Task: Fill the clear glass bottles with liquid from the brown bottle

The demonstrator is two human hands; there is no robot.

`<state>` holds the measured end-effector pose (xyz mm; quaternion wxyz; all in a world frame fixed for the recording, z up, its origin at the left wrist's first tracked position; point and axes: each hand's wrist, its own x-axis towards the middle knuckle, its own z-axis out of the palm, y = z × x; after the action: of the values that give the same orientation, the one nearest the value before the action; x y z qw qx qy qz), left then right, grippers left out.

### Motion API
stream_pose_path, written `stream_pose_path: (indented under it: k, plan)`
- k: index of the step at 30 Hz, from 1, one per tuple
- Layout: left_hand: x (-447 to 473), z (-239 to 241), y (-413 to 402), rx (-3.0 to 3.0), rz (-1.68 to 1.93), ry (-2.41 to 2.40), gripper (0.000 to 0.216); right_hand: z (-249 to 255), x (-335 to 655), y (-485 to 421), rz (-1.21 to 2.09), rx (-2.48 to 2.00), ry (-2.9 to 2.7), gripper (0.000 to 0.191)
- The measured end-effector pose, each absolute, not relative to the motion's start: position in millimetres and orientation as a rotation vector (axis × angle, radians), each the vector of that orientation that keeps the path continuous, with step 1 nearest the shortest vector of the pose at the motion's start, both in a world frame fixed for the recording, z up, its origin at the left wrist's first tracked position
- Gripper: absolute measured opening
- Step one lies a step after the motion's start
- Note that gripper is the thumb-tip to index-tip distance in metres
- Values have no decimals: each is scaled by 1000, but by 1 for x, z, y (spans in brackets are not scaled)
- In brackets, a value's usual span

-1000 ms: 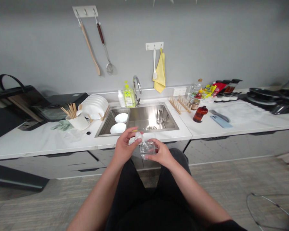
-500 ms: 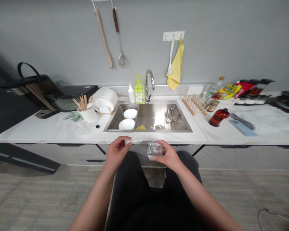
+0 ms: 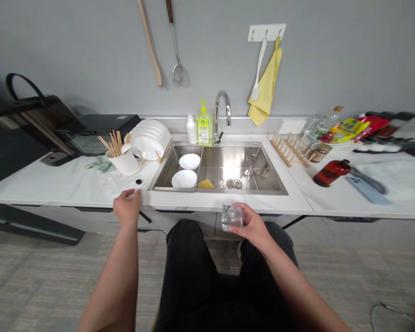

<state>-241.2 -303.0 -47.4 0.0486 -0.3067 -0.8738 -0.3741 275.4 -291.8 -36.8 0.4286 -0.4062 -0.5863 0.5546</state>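
Observation:
In my right hand (image 3: 254,224) is a small clear square container (image 3: 232,218), held by its right side in front of the counter edge, below the sink. Fingers and thumb wrap around it. My left hand (image 3: 127,207) is at the front edge of the counter, its fingers curled toward the thumb. Whatever they pinch is hidden or too small to make out. Just beyond it lie crumpled clear plastic (image 3: 111,183) and a small round black piece (image 3: 139,182).
A steel sink (image 3: 276,184) holds two white bowls (image 3: 184,179) and a yellow sponge (image 3: 206,184). Left stand a chopstick holder (image 3: 126,164) and racked plates (image 3: 148,143). To the right are a wooden rack (image 3: 288,154), an amber bottle (image 3: 328,174) and a phone (image 3: 366,190).
My left hand has moved left, away from the container, to the counter edge by the clear plastic. The thin clear piece it held no longer shows plainly. My right hand keeps the container.

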Motion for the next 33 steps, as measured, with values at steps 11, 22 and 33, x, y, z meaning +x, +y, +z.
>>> stream_pose_path:
  k: [11,22,33]
  plan:
    - [-233,-55,-282,-957,-1008,-2604,53,-36,279,-287,1423,-1021,-1418,83]
    - [-80,-38,-338,-1828,-1842,-2054,49,-37,272,-294,1482,-964,-1404,85]
    - [52,-31,-351,-2680,-2316,-2086,91,-20,271,-313,1601,-761,-1389,91]
